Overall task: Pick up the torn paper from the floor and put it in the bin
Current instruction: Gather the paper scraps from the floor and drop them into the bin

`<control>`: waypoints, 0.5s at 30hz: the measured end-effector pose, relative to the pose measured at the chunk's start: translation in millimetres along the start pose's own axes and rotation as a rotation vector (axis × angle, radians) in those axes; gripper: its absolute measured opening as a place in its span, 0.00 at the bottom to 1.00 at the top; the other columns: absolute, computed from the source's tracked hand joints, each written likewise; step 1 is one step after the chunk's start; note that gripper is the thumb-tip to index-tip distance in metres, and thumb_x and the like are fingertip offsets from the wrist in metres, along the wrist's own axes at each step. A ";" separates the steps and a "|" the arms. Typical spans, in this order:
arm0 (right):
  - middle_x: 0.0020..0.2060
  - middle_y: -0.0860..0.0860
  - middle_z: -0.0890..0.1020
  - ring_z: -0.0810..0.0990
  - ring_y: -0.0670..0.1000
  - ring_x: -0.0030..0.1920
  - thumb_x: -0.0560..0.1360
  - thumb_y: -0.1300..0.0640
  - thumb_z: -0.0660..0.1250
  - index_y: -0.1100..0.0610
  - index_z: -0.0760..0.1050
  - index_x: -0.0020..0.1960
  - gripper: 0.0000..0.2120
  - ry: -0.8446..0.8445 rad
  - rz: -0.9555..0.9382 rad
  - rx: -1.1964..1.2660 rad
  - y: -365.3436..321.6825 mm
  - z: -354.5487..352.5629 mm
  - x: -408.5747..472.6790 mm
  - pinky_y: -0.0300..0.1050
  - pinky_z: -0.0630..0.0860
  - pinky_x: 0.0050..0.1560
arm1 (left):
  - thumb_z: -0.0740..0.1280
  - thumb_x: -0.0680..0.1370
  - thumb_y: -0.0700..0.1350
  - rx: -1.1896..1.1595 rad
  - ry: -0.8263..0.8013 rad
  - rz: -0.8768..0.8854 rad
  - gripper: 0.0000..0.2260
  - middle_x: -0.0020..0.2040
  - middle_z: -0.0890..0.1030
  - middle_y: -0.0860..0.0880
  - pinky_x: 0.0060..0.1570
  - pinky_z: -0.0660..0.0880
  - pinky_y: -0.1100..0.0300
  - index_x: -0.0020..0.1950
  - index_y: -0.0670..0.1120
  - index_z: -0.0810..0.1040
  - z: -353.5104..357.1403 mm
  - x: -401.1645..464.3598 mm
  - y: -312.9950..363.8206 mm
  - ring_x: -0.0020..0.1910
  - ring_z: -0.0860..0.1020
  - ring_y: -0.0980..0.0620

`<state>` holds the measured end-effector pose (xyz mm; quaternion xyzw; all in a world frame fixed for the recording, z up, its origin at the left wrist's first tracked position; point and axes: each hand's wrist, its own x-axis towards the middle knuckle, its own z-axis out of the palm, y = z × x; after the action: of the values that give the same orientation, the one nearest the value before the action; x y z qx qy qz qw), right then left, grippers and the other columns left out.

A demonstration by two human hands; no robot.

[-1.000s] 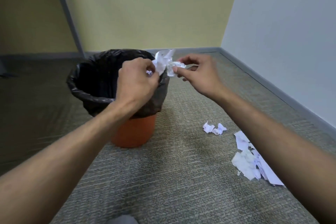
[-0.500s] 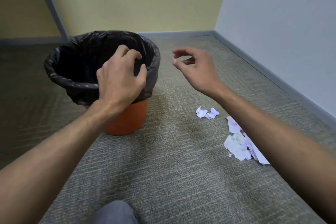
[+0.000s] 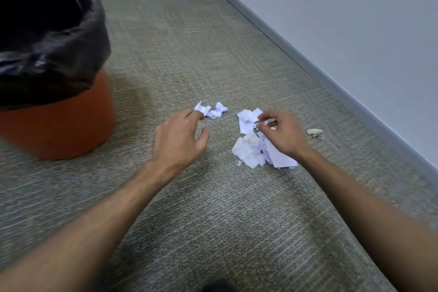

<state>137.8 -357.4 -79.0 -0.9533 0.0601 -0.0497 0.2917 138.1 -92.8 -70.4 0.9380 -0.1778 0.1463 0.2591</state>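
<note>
Both my hands are down at the torn paper on the carpet, centre of frame.

My left hand reaches with loosely spread fingers, its forefinger at the small crumpled scraps, gripping nothing. My right hand covers part of the larger paper pile; whether its curled fingers pinch a piece I can't tell. The bin, upper left, is cut off and motion-blurred.

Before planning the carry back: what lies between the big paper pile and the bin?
In the head view, the left hand and two small crumpled paper scraps lie between the big paper pile and the bin; otherwise bare carpet.
</note>
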 end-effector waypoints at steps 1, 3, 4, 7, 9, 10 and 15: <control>0.50 0.50 0.85 0.83 0.50 0.44 0.73 0.55 0.71 0.56 0.81 0.55 0.11 -0.016 0.025 -0.018 13.7 -1.1 -4.1 0.48 0.78 0.51 | 0.66 0.77 0.50 -0.006 -0.054 0.000 0.14 0.49 0.80 0.50 0.39 0.72 0.54 0.60 0.47 0.79 13.0 0.2 3.6 0.47 0.80 0.46; 0.52 0.52 0.84 0.82 0.52 0.48 0.73 0.52 0.69 0.56 0.80 0.57 0.15 -0.027 0.072 -0.051 36.5 -5.7 -11.1 0.44 0.75 0.50 | 0.65 0.77 0.51 -0.010 -0.150 0.010 0.17 0.54 0.80 0.50 0.43 0.73 0.54 0.63 0.46 0.77 37.7 2.2 9.8 0.52 0.79 0.46; 0.53 0.54 0.84 0.82 0.53 0.50 0.71 0.50 0.67 0.57 0.80 0.58 0.18 -0.029 0.096 -0.064 46.4 -8.2 -13.8 0.43 0.73 0.50 | 0.65 0.77 0.51 -0.007 -0.194 0.020 0.18 0.56 0.79 0.49 0.45 0.73 0.54 0.65 0.46 0.76 49.7 3.7 12.8 0.53 0.79 0.47; 0.57 0.56 0.82 0.80 0.56 0.55 0.67 0.51 0.61 0.57 0.78 0.62 0.25 -0.088 0.133 -0.104 70.5 -14.6 -22.5 0.42 0.70 0.51 | 0.64 0.77 0.53 0.014 -0.320 0.062 0.20 0.60 0.76 0.48 0.49 0.74 0.51 0.66 0.45 0.74 82.3 9.3 20.8 0.57 0.76 0.46; 0.61 0.55 0.80 0.79 0.55 0.58 0.67 0.51 0.59 0.56 0.76 0.65 0.28 -0.145 0.124 -0.144 82.9 -18.7 -26.9 0.40 0.67 0.52 | 0.64 0.77 0.53 0.027 -0.399 0.102 0.22 0.62 0.74 0.46 0.50 0.74 0.50 0.68 0.45 0.72 102.7 14.4 24.2 0.61 0.74 0.44; 0.63 0.54 0.79 0.77 0.55 0.61 0.67 0.51 0.59 0.55 0.74 0.67 0.29 -0.178 0.115 -0.166 88.1 -20.3 -28.4 0.39 0.66 0.52 | 0.65 0.76 0.54 0.029 -0.448 0.119 0.25 0.64 0.73 0.45 0.52 0.75 0.48 0.70 0.45 0.69 112.8 17.5 25.2 0.62 0.73 0.44; 0.75 0.53 0.67 0.66 0.55 0.73 0.73 0.51 0.67 0.54 0.64 0.76 0.33 -0.347 0.123 -0.252 98.4 -22.8 -26.4 0.46 0.63 0.68 | 0.69 0.74 0.59 0.068 -0.664 0.134 0.41 0.76 0.59 0.44 0.63 0.71 0.42 0.80 0.52 0.49 142.7 34.1 31.8 0.73 0.62 0.43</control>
<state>100.3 -447.1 -117.1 -0.9710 0.0728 0.1408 0.1789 181.6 -203.9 -161.5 0.9288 -0.3086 -0.1447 0.1455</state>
